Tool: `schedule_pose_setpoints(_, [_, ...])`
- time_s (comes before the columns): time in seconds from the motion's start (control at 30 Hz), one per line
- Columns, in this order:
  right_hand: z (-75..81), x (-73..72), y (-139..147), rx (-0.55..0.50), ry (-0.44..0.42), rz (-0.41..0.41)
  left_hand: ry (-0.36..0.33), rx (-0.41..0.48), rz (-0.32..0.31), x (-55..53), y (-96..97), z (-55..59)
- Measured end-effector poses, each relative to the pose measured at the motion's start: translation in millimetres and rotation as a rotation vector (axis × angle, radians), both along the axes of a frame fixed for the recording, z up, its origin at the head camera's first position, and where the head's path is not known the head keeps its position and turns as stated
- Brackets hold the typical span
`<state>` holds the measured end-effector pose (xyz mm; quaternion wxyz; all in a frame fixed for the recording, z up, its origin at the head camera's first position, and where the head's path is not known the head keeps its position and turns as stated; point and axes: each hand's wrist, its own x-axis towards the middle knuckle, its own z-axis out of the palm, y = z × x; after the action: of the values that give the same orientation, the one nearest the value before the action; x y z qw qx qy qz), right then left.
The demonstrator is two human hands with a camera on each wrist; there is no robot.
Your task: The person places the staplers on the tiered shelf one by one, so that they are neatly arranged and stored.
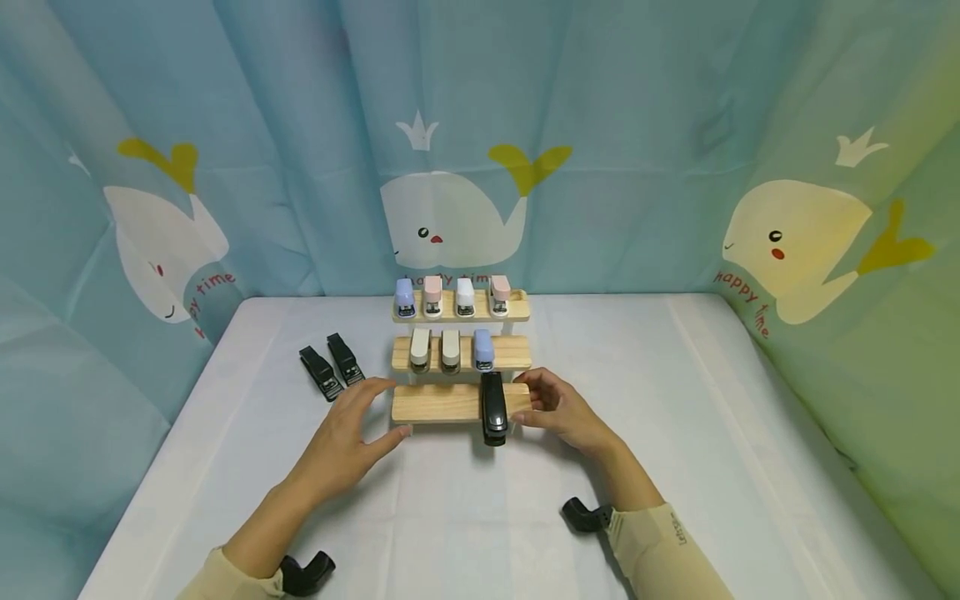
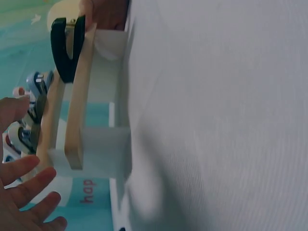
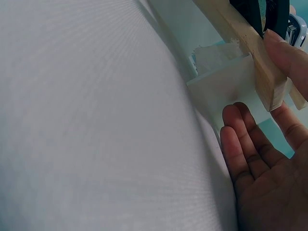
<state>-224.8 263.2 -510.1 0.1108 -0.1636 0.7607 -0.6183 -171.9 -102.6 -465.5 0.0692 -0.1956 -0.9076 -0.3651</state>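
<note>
A three-tier wooden display stand [image 1: 437,405] with pale supports stands on the table. On its lowest board, toward the right end, lies a black stapler [image 1: 493,410] that juts out over the front edge. My right hand [image 1: 564,415] grips the right end of that board, thumb on its front side and index finger behind; the other fingers curl beside the white support [image 3: 228,86]. At the opposite end, my left hand [image 1: 341,442] has its fingers and thumb spread around the board's corner, and the left wrist view shows a gap between the fingers and the wood.
Several small staplers in blue, pink, white and cream stand on the upper board [image 1: 447,315] and the middle board [image 1: 512,353]. Two black staplers [image 1: 321,372] lie on the white tablecloth [image 1: 675,433] left of the stand. A blue whale-print curtain [image 1: 637,125] hangs behind.
</note>
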Motion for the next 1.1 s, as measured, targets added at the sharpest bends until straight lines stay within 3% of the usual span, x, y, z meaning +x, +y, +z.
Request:
schedule_pose_setpoints(0.6, [-0.9,0.5,-1,-0.008,0.013,0.0,-0.095,-0.006,0.15,-25.5,-49.0,3.1])
schedule_pose_setpoints(0.9, [-2.3,0.3,-1,-0.014,0.016,-0.003,-0.108,-0.019,0.2,-35.9,-68.3,-0.6])
schedule_pose_setpoints(1.1, [-1.3,1.2,-2,-0.02,0.012,0.002,-0.153,-0.026,0.234,-44.5,-79.1,-3.5])
